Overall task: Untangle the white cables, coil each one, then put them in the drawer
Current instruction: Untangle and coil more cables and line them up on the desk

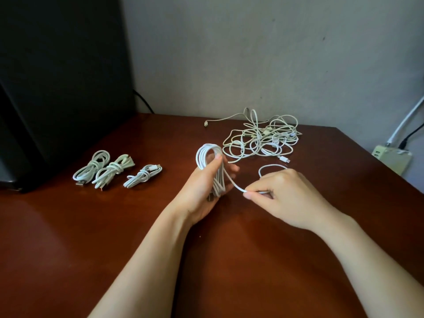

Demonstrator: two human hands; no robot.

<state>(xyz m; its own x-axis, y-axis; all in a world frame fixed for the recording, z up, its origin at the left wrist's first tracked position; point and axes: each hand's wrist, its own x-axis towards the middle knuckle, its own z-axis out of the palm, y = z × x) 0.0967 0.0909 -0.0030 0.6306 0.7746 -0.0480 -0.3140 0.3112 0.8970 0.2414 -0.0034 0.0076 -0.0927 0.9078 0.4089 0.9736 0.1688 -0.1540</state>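
Note:
My left hand (202,191) grips a white cable (207,154) folded into several long loops that stand up above my thumb. The cable's loose end runs right from the loops to my right hand (282,198), which pinches it between thumb and fingers; a slack loop of it (267,167) lies behind that hand. A tangled pile of white cables (261,138) lies on the brown table (91,237) at the back, just beyond my hands. Three coiled and tied cables (114,171) lie side by side at the left. No drawer is in view.
A large black box (57,88) stands at the back left, with a black wire behind it. A pale power strip (392,157) with plugged leads sits off the table's right edge by the wall.

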